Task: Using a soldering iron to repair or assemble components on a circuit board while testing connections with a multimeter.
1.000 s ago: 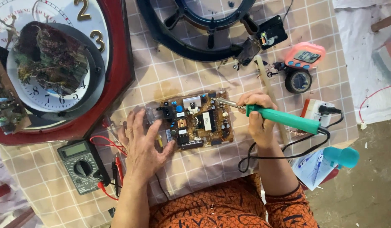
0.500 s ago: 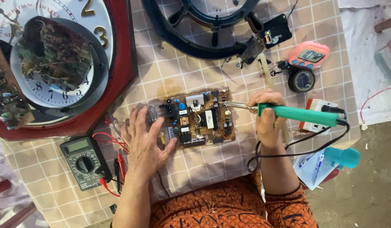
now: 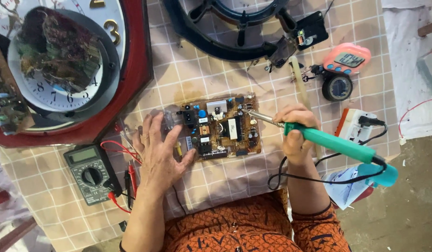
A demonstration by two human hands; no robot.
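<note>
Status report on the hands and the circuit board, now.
Left hand flat, pinning circuit board. Right hand grips green soldering iron, tip at the board's right side. Nothing blocking; multimeter lies left.

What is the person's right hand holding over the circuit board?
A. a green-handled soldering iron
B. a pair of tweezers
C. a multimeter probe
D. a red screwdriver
A: the right hand grips a soldering iron with a green handle and a black cord, its metal tip at the circuit board, while the left hand lies flat at the board's left edge.
</note>
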